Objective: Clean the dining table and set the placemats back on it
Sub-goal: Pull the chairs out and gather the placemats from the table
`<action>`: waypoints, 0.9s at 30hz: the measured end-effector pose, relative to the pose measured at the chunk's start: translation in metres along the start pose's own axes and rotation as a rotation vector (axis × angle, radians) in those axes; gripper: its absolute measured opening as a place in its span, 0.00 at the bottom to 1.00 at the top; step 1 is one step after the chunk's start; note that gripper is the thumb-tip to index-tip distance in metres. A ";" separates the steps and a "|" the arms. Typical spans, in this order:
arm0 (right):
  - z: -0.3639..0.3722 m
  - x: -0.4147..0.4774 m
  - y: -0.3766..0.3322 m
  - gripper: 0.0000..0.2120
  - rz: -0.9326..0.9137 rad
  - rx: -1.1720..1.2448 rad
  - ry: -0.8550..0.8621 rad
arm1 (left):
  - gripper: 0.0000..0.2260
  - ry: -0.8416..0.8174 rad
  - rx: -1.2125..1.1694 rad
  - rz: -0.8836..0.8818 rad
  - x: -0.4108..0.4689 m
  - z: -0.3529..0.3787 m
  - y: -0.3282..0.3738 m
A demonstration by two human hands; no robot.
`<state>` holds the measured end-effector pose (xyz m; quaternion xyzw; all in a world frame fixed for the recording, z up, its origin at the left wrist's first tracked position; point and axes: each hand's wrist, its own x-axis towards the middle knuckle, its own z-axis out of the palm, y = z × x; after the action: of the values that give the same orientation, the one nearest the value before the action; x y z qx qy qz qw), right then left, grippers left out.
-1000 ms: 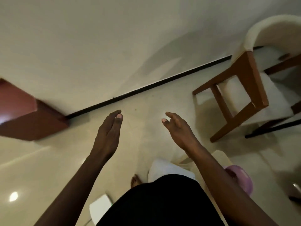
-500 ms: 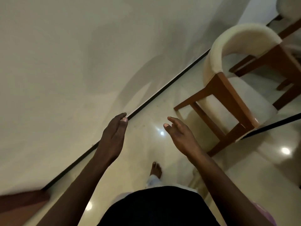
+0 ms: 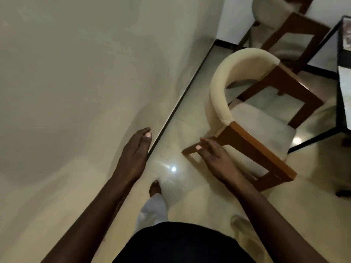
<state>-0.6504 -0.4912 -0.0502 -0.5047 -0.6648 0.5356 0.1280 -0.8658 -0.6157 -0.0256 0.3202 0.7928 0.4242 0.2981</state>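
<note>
- Your left hand (image 3: 133, 154) hangs in the air, fingers straight and close together, holding nothing, in front of the pale wall (image 3: 76, 73).
- Your right hand (image 3: 216, 160) is likewise empty, its fingers loosely extended. It crosses in front of the wooden arm of a cream-backed chair (image 3: 224, 78); whether it touches the wood cannot be told.
- Between the two hands a spot of light (image 3: 173, 169) glints on the glossy floor (image 3: 190, 202), and your bare foot (image 3: 154, 187) shows below a white trouser leg (image 3: 152, 209).
- A black skirting strip (image 3: 182, 93) runs along the line where wall meets floor, passing just beside your left hand.
- Beyond the first chair stands a second chair (image 3: 266, 18), blurred, near the far wall.
- The dining table's worktop (image 3: 345, 88) shows only as a dark-framed sliver at the right edge, well apart from both hands and near the chairs. A patterned patch lies at its far end, too blurred to name.
</note>
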 end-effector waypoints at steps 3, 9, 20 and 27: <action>-0.007 0.041 -0.017 0.24 0.074 0.027 0.109 | 0.20 -0.089 0.022 0.038 0.074 -0.005 0.022; -0.026 0.107 -0.036 0.25 0.213 0.074 0.340 | 0.18 -0.291 0.089 0.144 0.203 0.024 0.068; -0.085 0.219 -0.006 0.24 0.385 0.150 0.477 | 0.20 -0.506 0.143 0.261 0.364 0.140 0.154; -0.116 0.273 -0.005 0.24 0.446 0.229 0.431 | 0.21 -0.597 0.224 0.341 0.428 0.198 0.210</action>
<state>-0.6957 -0.2029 -0.1019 -0.7219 -0.4310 0.5026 0.2013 -0.9293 -0.1031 -0.0214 0.5884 0.6477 0.2662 0.4042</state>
